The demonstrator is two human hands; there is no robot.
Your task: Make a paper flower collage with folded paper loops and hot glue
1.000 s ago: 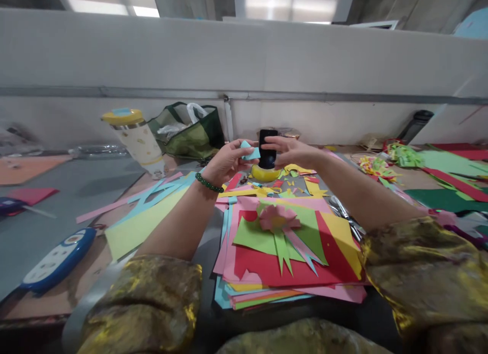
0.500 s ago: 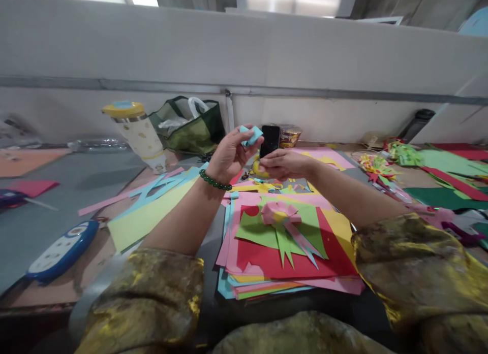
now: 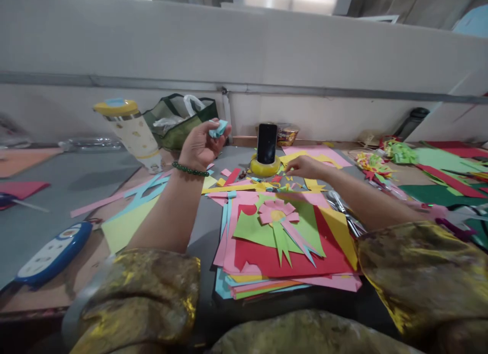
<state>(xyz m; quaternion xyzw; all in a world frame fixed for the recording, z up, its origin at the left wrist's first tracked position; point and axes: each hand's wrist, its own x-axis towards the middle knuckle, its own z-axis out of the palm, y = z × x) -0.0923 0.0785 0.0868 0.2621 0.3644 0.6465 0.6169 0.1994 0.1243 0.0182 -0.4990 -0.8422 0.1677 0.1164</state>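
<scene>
My left hand (image 3: 202,145), with a green bead bracelet at the wrist, is raised and closed around folded light blue paper (image 3: 218,128). My right hand (image 3: 303,167) hovers over the paper scraps, right of a phone (image 3: 267,143) in a yellow stand (image 3: 265,166). Its thumb and fingers are pinched together, and whatever they may hold is too small to make out. Below and between my hands, a pink paper flower (image 3: 279,213) with green and pink tails rests on a green sheet (image 3: 251,232), atop a stack of coloured paper (image 3: 282,265).
A yellow-lidded tumbler (image 3: 131,135) and a dark green bag (image 3: 183,125) stand at the back left. Nearer lies a blue and white case (image 3: 55,255). Scissors (image 3: 345,212) lie under my right forearm. Paper pompoms (image 3: 375,167) sit at the right.
My hands have moved apart: the left went left with the light blue paper, the right went right and lower over the scraps. The phone and its stand are now uncovered.
</scene>
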